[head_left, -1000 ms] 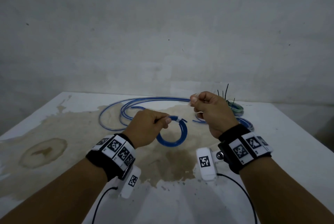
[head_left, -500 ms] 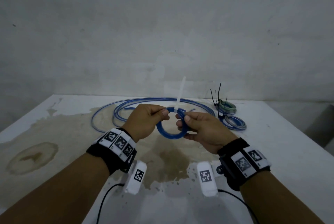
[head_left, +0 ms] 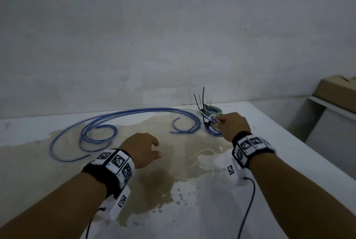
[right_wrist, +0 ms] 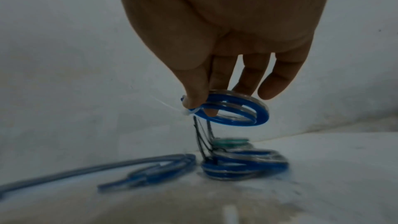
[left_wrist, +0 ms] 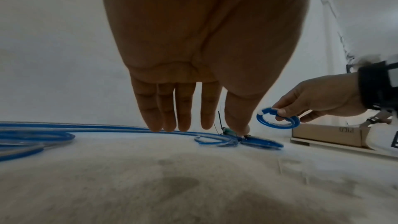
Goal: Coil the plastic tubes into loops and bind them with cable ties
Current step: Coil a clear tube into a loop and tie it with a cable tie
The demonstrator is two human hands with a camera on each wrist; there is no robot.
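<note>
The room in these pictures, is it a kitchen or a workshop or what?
Probably a plain workroom or storeroom, not a kitchen: a bare plastered wall, a stained white table strewn with blue tubes, and a cardboard box beside it.

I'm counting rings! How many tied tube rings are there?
3: held ring in the right hand, blue ring on the table, green ring behind it. More may hide.

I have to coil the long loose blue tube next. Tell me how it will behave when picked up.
The long loose blue tube likely feels springy: it lies in wide open curves, not flat. It is probably light, since the right hand pinches a tied blue coil of similar tube with fingertips. Released, it would probably uncurl; that coil needs its white tie.
</note>
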